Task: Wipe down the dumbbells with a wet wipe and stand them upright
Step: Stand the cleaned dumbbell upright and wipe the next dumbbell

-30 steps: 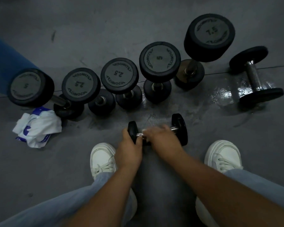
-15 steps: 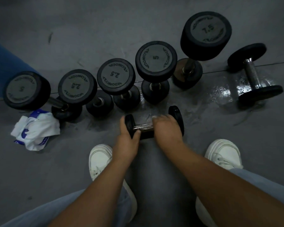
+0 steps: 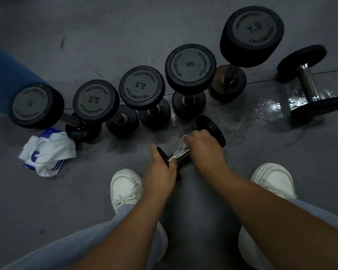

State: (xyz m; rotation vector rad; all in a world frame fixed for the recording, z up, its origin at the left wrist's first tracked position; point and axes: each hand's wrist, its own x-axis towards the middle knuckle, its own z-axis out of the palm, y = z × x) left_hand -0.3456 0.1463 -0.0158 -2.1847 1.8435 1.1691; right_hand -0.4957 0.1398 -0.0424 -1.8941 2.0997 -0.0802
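The small black dumbbell with a knurled chrome handle hangs tilted just above the grey floor, between two white shoes. The left hand grips its nearer end plate, and the right hand is curled over the handle with a white wet wipe. Beyond stand five black upright dumbbells; a sixth black dumbbell lies on its side at right.

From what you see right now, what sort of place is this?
Most likely a gym or weights room. Five upright dumbbells stand in a row, marked 2.5, 5 and 7.5, another dumbbell lies on its side, and the floor looks like dark matting.
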